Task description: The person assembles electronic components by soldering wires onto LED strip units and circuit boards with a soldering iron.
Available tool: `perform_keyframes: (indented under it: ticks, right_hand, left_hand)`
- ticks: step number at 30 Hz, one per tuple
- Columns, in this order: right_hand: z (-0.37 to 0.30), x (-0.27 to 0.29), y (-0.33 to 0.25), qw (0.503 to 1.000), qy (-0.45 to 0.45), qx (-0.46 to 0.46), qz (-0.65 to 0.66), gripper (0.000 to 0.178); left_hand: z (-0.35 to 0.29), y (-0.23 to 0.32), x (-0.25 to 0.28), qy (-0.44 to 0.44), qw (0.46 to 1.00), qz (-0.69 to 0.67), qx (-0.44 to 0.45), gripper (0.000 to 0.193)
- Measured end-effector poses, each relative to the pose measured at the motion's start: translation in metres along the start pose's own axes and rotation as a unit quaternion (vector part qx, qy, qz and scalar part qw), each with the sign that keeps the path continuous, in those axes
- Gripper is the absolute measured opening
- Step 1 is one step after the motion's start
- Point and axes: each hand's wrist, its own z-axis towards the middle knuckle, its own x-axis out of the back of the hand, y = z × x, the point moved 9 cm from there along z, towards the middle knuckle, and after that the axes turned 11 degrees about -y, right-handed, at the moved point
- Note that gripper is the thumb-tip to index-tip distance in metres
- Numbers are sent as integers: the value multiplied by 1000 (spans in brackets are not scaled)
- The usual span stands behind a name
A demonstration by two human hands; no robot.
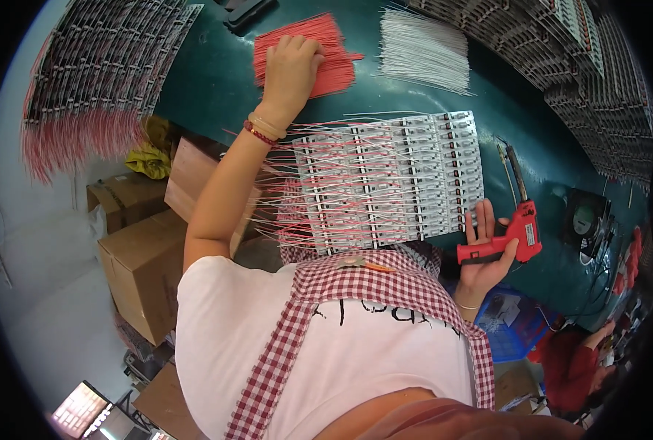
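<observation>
My left hand (291,70) reaches to the far side of the table, its fingers curled down on a pile of red wires (335,70); the fingertips are partly hidden. In my right hand (482,268) lies a red soldering gun (526,233), its handle across the palm and its dark tip pointing away. Two fingers of that hand stretch toward the near right corner of a panel of small circuit boards (392,183). Red and white wires run across this panel and hang off its left edge.
White wires (425,51) lie in a bundle at the back. Wired panels stand stacked at far left (110,66) and far right (598,88). A black device (587,220) sits at right, beside cables. Cardboard boxes (147,271) and a blue bin (513,323) stand below; another person (572,367) is at lower right.
</observation>
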Motion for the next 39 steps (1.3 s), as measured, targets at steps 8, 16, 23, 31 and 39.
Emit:
perform_keyframes:
  ticks: [8,16,23,31,39]
  right_hand:
    - [-6,7,2,1000,19,-21,11,43]
    - [-5,3,2,1000,2,-12,15,42]
    - [-6,8,2,1000,-3,-10,9,42]
    - [-3,3,2,1000,-21,-15,18,42]
    - [-4,3,2,1000,-18,-13,9,42]
  left_hand:
    - [-2,6,5,32,998,-7,-50,14]
    - [6,-2,13,74,993,-45,-80,9]
    - [1,22,73,54,782,-621,20,23]
    - [-21,32,18,126,735,-665,47,29]
    - [-28,37,15,87,729,-677,45,26]
